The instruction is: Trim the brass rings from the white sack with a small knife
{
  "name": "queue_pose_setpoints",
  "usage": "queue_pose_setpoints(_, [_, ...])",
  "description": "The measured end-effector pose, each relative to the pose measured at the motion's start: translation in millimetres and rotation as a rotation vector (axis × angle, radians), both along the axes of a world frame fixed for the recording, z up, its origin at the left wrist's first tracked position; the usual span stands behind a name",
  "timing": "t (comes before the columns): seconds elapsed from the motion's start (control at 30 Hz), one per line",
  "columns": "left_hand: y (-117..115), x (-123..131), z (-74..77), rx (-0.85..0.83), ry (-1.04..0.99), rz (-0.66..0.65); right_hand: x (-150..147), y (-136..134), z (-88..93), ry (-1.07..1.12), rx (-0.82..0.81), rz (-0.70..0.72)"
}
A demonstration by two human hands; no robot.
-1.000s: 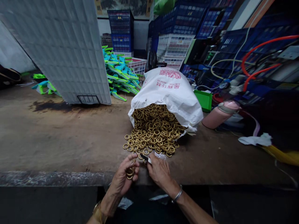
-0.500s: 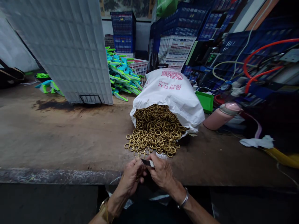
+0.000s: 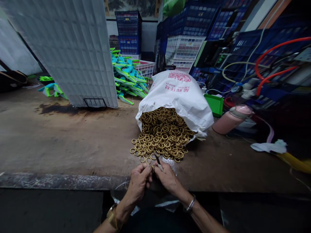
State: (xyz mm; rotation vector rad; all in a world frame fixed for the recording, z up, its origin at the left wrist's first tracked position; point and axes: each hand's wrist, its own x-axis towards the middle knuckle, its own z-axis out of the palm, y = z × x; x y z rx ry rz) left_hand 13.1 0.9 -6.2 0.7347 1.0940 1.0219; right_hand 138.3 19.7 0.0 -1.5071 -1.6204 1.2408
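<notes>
A white sack [image 3: 181,97] lies on its side on the brown workbench [image 3: 73,145], spilling a heap of brass rings [image 3: 161,134] toward me. At the bench's near edge my left hand [image 3: 139,184] is closed on a few brass rings. Touching it from the right, my right hand [image 3: 167,178] pinches a small dark blade-like tool [image 3: 158,160] whose tip points up at the heap. Both hands meet just below the nearest loose rings.
A tall white ribbed panel [image 3: 70,48] stands at the back left, with green-and-blue plastic parts [image 3: 127,79] behind it. Blue and white crates [image 3: 184,35] fill the back. A pink bottle [image 3: 230,118], green tray [image 3: 215,103], hoses and a white rag [image 3: 268,147] lie at right.
My hands have closed together. The tool in my right hand has turned from lying sideways to pointing up, and the rings in my left hand are now mostly hidden by its fingers.
</notes>
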Motion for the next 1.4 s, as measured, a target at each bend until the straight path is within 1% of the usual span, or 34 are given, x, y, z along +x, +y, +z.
queue_pose_setpoints(0.1, [0.0,0.7,0.9,-0.022,-0.005,-0.004,-1.3,-1.0,0.7,-0.039,0.052,-0.007])
queue_pose_setpoints(0.2, [0.2,0.6,1.6,-0.048,0.047,-0.024,-3.6,-3.3,3.1,-0.077,0.121,0.016])
queue_pose_setpoints(0.33, [1.3,0.1,2.3,-0.047,0.085,-0.047,-3.6,-5.5,3.8,-0.039,0.161,0.044])
queue_pose_setpoints(0.4, [1.3,0.1,3.5,-0.045,0.087,-0.044,-1.1,-5.0,1.5,-0.002,0.124,0.030])
queue_pose_setpoints(0.53, [-1.8,0.8,7.7,-0.027,0.149,-0.042,5.6,-1.5,-4.4,0.054,-0.031,-0.085])
queue_pose_setpoints(0.57, [-3.0,1.1,8.5,-0.008,0.178,-0.043,6.7,-0.7,-5.1,0.055,-0.058,-0.098])
queue_pose_setpoints(0.63, [-5.6,1.6,9.2,0.069,0.231,-0.032,7.3,-0.1,-4.8,0.041,-0.074,-0.074])
queue_pose_setpoints(0.77, [-8.7,1.7,7.3,0.263,0.302,-0.003,4.4,-1.0,0.0,0.026,-0.038,-0.012])
queue_pose_setpoints(0.83, [-9.3,1.0,6.1,0.292,0.310,-0.009,3.2,-1.0,2.0,0.044,-0.046,-0.016])
queue_pose_setpoints(0.87, [-9.4,0.6,5.8,0.280,0.295,-0.016,3.0,-0.8,2.4,0.051,-0.053,-0.021])
queue_pose_setpoints(0.93, [-9.4,-0.1,6.1,0.197,0.225,-0.053,3.3,-0.2,2.7,0.061,-0.066,-0.032])
queue_pose_setpoints(1.03, [-9.4,-0.6,9.4,0.022,0.063,-0.124,4.1,0.2,3.6,0.081,-0.073,-0.037])
queue_pose_setpoints(1.1, [-9.5,-0.9,12.9,-0.040,-0.043,-0.146,4.2,-0.2,5.4,0.097,-0.081,-0.035])
queue_pose_setpoints(1.17, [-9.7,-1.6,15.8,-0.061,-0.112,-0.150,4.1,-0.9,7.4,0.110,-0.078,-0.032])
queue_pose_setpoints(1.23, [-10.0,-2.3,16.7,-0.066,-0.132,-0.144,4.2,-1.7,8.3,0.121,-0.056,-0.018])
queue_pose_setpoints(1.4, [-10.3,-2.4,12.3,-0.005,-0.060,-0.125,4.6,-2.7,5.8,0.100,0.014,0.006])
